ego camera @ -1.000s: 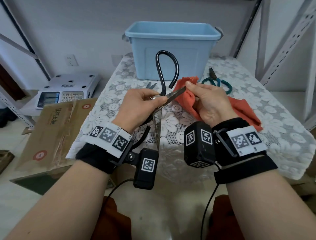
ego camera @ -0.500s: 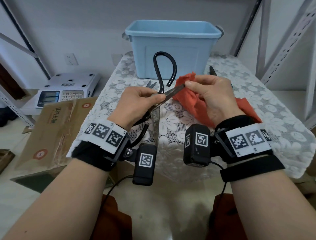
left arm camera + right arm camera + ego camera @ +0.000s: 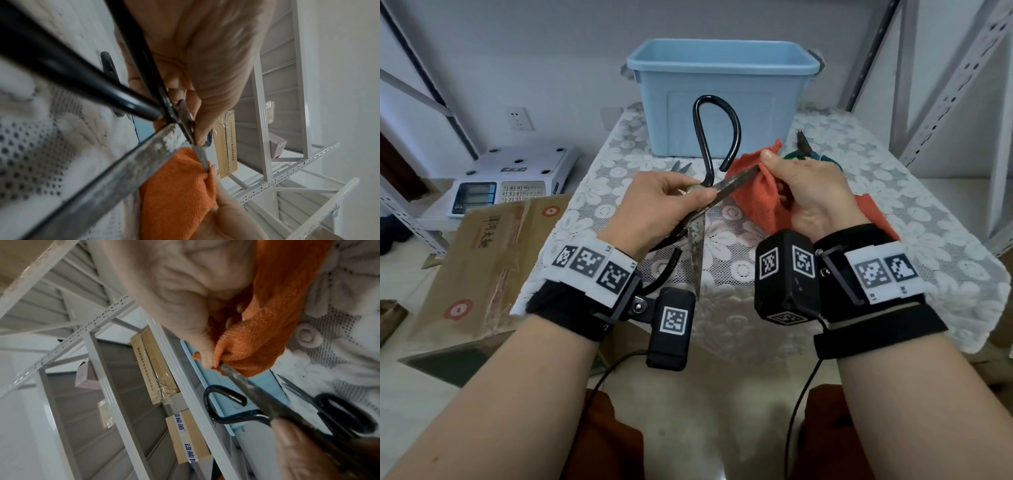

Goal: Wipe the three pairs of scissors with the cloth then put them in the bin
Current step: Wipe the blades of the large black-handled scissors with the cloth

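Right now your left hand (image 3: 661,209) grips the big scissors (image 3: 705,178) at the pivot, thumb and fingers curled round the metal, at the centre of the head frame. Those scissors are spread wide: one black loop handle stands up in front of the bin (image 3: 722,99), one rusty blade hangs down toward the lower middle of the frame, and the other blade points right and slightly up into the cloth (image 3: 756,195). Your right hand (image 3: 811,198) pinches the orange cloth round that blade's tip, thumb on top, with the rest of the cloth bunched in your palm and trailing onto the table (image 3: 893,212) at the right.

From the left wrist view, the near blade crosses the frame diagonally, spotted with white and rust, and the far blade's point disappears into a cloth fold beside your right thumb.

Behind your hands, a second pair (image 3: 681,168) shows only its tips on the lace, left of the upright handle; the right wrist view shows its black handles at lower right. A third pair with green handles (image 3: 804,150) lies at the bin's right foot, partly hidden by your right hand. The blue bin stands at the top centre, its inside not visible.
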